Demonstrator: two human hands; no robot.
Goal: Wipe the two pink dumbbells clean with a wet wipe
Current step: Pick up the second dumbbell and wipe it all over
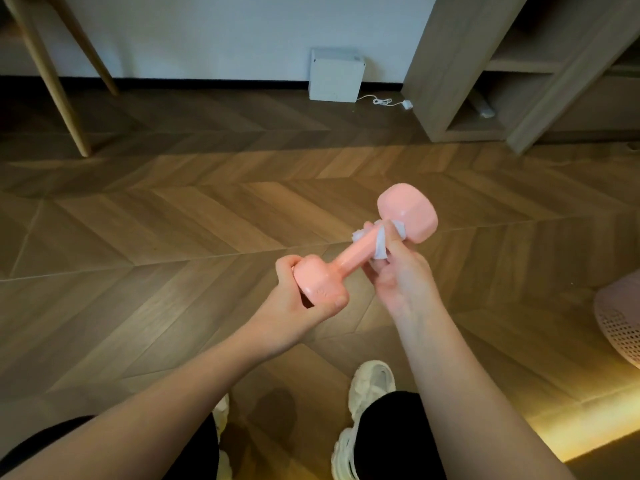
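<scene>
Left hand: fingers clamped round lower head of pink dumbbell. Right hand: fingers pinch wet wipe around dumbbell handle. Embossed mark on lower head illegible.

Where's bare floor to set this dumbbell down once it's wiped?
Widest bare floor lies ahead, between the wooden leg and the shelf unit. Crowded by the white box, the pink basket at right, your shoes.

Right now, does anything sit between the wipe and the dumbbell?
Nothing visible does. The wipe lies wrapped on the handle of the dumbbell by its far head, pinched there by the right hand. The left hand grips the near head.
</scene>
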